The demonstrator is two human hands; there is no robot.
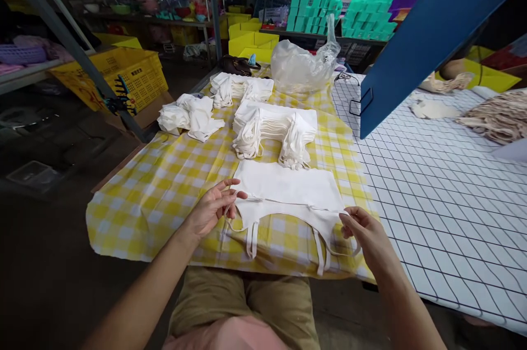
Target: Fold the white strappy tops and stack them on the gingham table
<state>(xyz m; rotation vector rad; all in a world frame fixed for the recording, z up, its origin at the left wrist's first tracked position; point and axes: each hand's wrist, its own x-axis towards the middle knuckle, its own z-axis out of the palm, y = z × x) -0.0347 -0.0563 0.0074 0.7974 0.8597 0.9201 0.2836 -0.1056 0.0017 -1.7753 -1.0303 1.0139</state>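
A white cloth garment with thin straps (288,193) lies flat on the yellow checked tablecloth (164,196) in front of me. My left hand (214,207) pinches its left edge between thumb and fingers. My right hand (362,229) pinches the right corner, where a strap loops down. Several straps hang over the table's near edge. Just behind it sits a folded stack of the same white garments (274,130).
Two more white piles (190,115) (239,88) and a clear plastic bag (302,67) lie farther back. A blue board (432,31) leans over a white grid-patterned cloth (432,201) at right. Yellow crates (123,75) stand left, teal boxes (341,12) behind.
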